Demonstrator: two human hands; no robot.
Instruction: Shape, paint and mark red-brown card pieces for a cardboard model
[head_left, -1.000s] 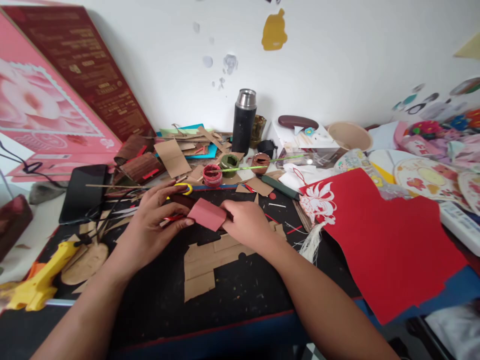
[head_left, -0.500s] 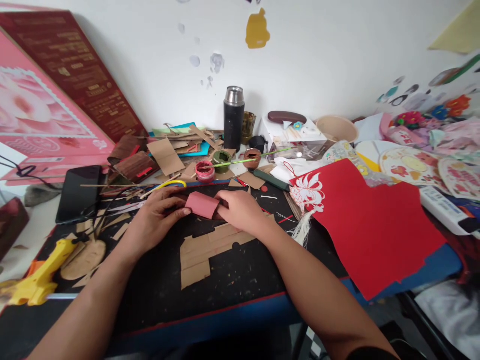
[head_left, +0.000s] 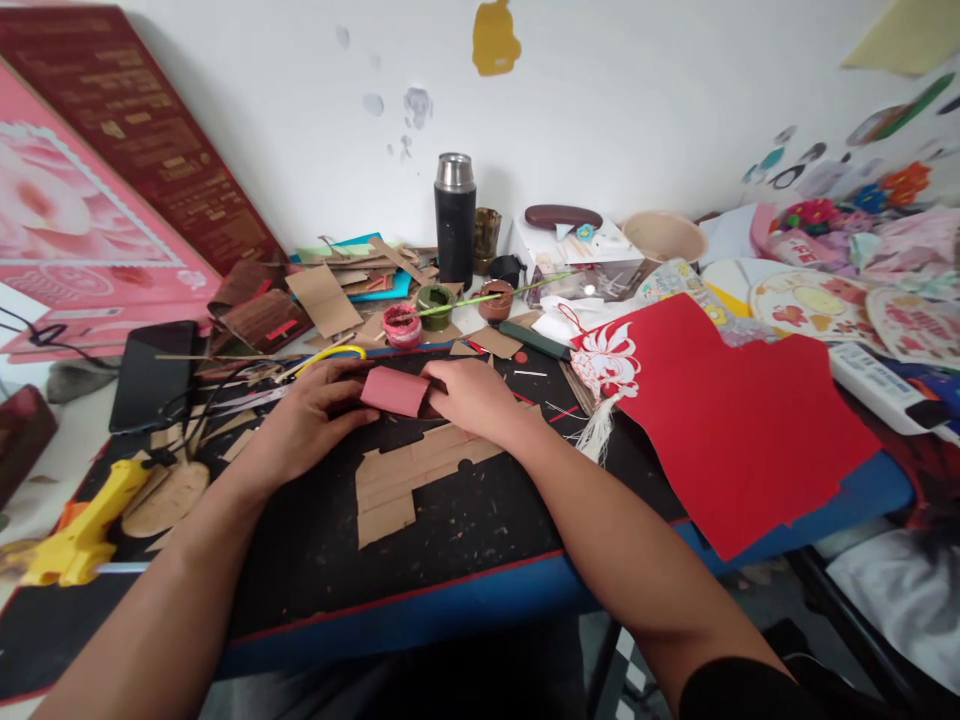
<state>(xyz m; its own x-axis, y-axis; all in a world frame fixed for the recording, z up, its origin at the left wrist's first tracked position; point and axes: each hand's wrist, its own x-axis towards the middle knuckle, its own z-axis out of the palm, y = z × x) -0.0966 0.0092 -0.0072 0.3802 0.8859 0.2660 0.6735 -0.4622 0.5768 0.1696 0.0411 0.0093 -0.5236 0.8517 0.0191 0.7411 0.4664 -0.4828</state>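
Note:
A curved, dull-red piece of card or cardboard (head_left: 394, 391) arches just above the black mat, its right end showing a rough edge. My left hand (head_left: 319, 408) is closed at its left end, thumb along the lower corner and fingers behind. At the right end, my right hand (head_left: 471, 398) pinches it, with the fingertips partly hidden. A flat brown cardboard cutout (head_left: 390, 490) with notches and a round hole lies in front of both hands. Scissors with a yellow handle (head_left: 334, 354) rest behind my left hand.
Open paint jars, red (head_left: 403, 327) and green (head_left: 435, 308), stand behind the hands near a black thermos (head_left: 455, 225). A yellow glue gun (head_left: 86, 530) and phone (head_left: 154, 375) lie left. Red sheet (head_left: 735, 430) covers the right side; cardboard scraps are piled at the back.
The view has shifted slightly, so everything sits a little higher and further left. Both hands keep their places on the dull-red piece, which tilts a little differently.

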